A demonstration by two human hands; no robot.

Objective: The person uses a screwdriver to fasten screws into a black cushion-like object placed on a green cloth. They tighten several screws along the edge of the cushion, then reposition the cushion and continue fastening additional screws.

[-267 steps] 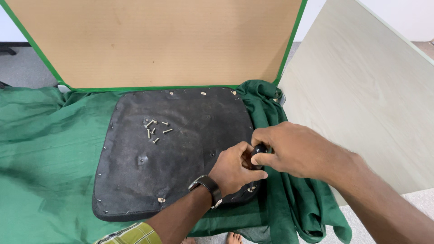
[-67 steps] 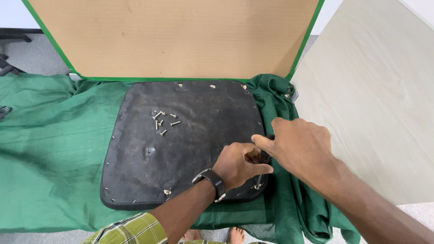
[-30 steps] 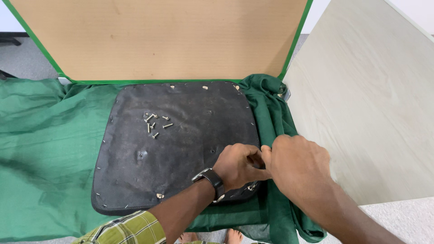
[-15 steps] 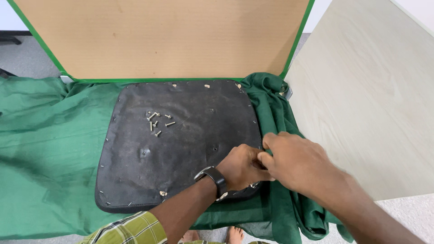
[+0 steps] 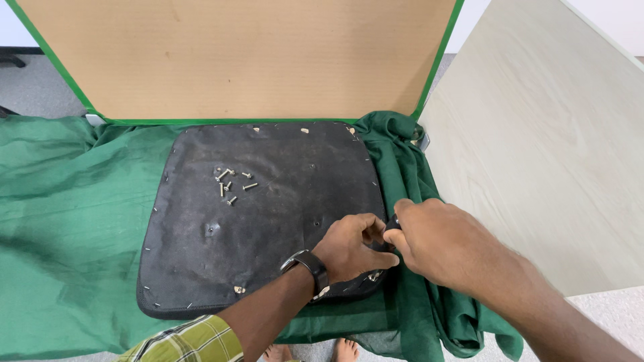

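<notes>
Head view: both hands together at the pad's (image 5: pixel 268 214) right front corner.
Left hand (image 5: pixel 352 247): curled, resting on pad.
Right hand (image 5: pixel 443 243): clamped on small dark tool (image 5: pixel 392 223), probably a driver.
Risk: tool slips; a bump scatters the loose screws (image 5: pixel 229 186).

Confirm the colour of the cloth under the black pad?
Green cloth, plain, under the black pad; clearest in the head view.

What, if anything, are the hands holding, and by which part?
The right hand grips a small dark object, mostly hidden, so its kind and the held part cannot be told. The left hand rests on the black pad.
</notes>
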